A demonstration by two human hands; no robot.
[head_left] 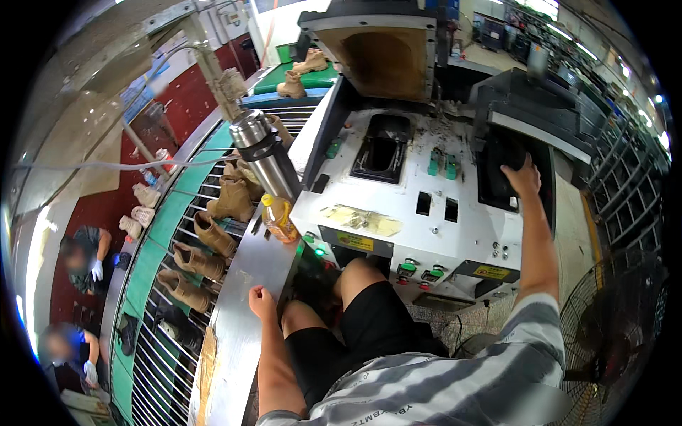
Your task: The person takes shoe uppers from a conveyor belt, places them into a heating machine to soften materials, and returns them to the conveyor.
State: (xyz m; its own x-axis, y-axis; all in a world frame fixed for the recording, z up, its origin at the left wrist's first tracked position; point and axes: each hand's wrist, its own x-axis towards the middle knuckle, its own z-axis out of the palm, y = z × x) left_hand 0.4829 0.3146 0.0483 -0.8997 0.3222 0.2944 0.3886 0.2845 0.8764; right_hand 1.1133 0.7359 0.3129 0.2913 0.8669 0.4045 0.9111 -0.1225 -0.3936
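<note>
My right hand (524, 177) reaches into the dark right-hand bay of a white machine (398, 206). Its fingers curve over a black, shoe-like thing (503, 160), whose outline merges with the dark bay. Above this bay, the right black lid (533, 106) is raised. My left hand (263, 302) is closed with its fingers curled, over a bare metal ledge (249, 273) to the left of my knees; nothing shows in it. On that ledge stand a bottle of yellow-orange drink (279, 220) and, behind it, a steel thermos flask (266, 156).
Tan boots (195, 259) line a roller conveyor (160, 312) at my left. The machine's left lid (380, 53) stands upright over an oval opening (381, 153). A caged fan (611, 334) is close at my right. Two people (89, 259) work beyond the conveyor.
</note>
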